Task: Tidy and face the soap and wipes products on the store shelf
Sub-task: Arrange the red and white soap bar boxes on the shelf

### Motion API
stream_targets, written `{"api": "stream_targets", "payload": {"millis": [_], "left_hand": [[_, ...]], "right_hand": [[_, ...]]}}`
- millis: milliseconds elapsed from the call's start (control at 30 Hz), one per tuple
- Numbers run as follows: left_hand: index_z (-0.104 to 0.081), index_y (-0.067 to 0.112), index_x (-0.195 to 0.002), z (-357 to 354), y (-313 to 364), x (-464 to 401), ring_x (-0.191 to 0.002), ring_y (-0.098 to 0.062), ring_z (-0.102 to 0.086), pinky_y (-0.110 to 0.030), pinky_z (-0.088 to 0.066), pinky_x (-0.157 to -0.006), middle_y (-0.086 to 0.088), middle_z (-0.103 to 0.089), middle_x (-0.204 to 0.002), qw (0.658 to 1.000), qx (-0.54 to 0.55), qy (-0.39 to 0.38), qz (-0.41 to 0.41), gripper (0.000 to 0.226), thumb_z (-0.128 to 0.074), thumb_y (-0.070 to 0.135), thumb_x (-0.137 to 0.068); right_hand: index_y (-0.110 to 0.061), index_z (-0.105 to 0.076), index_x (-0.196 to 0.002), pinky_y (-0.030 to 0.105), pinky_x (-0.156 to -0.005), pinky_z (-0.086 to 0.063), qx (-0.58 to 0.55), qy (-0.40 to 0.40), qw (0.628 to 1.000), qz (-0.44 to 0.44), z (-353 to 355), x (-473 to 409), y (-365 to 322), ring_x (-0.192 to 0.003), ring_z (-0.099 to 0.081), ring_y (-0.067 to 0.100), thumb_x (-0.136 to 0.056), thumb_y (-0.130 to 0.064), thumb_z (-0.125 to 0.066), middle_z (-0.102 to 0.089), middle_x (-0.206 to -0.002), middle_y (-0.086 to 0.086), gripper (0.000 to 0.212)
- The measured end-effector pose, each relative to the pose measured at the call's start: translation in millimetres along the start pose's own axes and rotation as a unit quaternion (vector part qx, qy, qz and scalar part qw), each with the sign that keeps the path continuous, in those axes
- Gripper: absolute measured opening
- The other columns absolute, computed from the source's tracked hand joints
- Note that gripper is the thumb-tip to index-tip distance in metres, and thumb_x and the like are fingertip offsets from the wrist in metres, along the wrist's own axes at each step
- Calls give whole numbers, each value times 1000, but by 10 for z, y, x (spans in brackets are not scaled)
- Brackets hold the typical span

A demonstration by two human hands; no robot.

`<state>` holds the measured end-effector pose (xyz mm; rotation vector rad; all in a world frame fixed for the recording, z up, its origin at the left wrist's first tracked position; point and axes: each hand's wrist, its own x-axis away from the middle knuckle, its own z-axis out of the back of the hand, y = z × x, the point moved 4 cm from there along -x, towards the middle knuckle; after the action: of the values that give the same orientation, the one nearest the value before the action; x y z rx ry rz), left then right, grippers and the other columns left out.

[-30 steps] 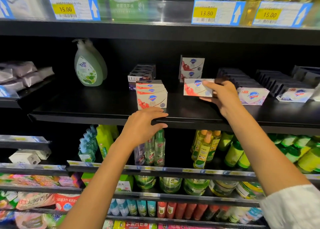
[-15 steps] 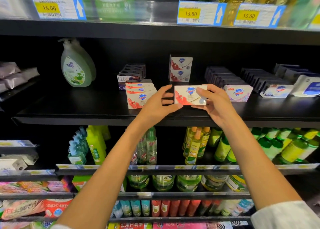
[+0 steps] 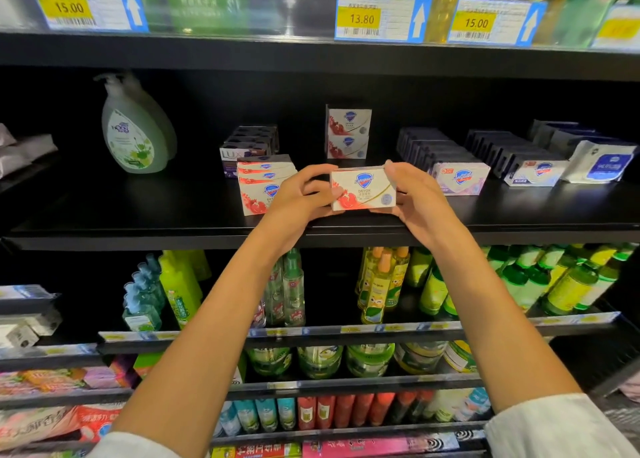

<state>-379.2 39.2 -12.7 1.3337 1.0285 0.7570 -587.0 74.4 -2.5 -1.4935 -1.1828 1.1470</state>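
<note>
Yellow price tags [image 3: 362, 18] lined the upper shelf edge, green spray bottles [image 3: 568, 284] stood below, red tubes [image 3: 343, 411] lay lowest.

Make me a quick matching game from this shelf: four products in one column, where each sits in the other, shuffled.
Things:
1. soap box
2. pump bottle
3. wipes pack
4. stacked pair of soap boxes

Places:
A. far right of the black shelf
B. at the back, behind the hands
C. held between the left hand and right hand
D. left side, standing upright

Pairs: 1-C, 2-D, 3-A, 4-B
</note>
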Motion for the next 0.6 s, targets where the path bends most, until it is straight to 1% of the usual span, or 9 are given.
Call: {"api": "stream_targets", "payload": {"millis": [67, 167, 267, 333, 467, 533, 600], "left_hand": [[-60, 16, -138, 7, 11, 5, -119, -28, -70, -52, -57, -102, -20, -74, -117, 1000, 3, 2, -3, 42, -70, 9, -98], [-59, 15, -137, -8, 23, 18, -117, -28, -71, -52, -57, -102, -18, -73, -120, 1000, 26, -6, 10, 42, -70, 6, -98], [-58, 11, -137, -12, 47, 16, -114, -31, -73, -52, -57, -102, -16, -73, -123, 997, 74, -8, 34, 40, -70, 11, -99], [-60, 9, -136, -3, 62, 12, -114, -32, -73, -53, -57, -102, -15, -72, -127, 994, 97, -10, 41, 38, -70, 15, -99], [-65, 7, -129, -7, 39, 3, -116, -31, -72, -53, -56, -103, -14, -72, -127, 996, 87, -9, 35, 32, -71, 15, -98], [-67, 6, -126, 0, 27, -2, -118, -29, -71, -53, -55, -105, -13, -72, -128, 997, 75, -1, 23, 30, -72, 15, -98], [-67, 6, -127, 11, 21, 0, -118, -29, -71, -51, -55, -105, -13, -71, -129, 997, 73, 4, 12, 31, -72, 15, -98]], "right_hand": [[-15, -67, -112, 47, -94, -61, 0, 5, 1000, -1, 1, -4, 1, -110, -75, 23, -103, -27, -63, -79, -110, 6, 16], [-12, -68, -115, 45, -93, -62, 6, -9, 1000, 15, 18, -9, 12, -116, -72, 27, -103, -22, -64, -76, -120, 12, 16], [-10, -66, -121, 43, -94, -60, 13, -20, 999, 35, 50, -6, 4, -120, -70, 30, -103, -19, -63, -72, -126, 15, 21], [-9, -65, -124, 47, -98, -57, 16, -29, 998, 47, 58, -3, 4, -122, -69, 32, -103, -16, -63, -71, -128, 17, 22], [-7, -63, -129, 54, -104, -53, 27, -38, 997, 57, 75, 2, 18, -125, -66, 33, -103, -14, -63, -69, -131, 19, 28], [-5, -62, -132, 54, -107, -52, 28, -42, 998, 49, 70, 4, 18, -127, -66, 32, -103, -15, -62, -68, -132, 17, 30], [-6, -63, -130, 52, -107, -53, 16, -48, 998, 35, 49, 5, 17, -126, -66, 30, -104, -17, -60, -70, -131, 15, 29]]}}
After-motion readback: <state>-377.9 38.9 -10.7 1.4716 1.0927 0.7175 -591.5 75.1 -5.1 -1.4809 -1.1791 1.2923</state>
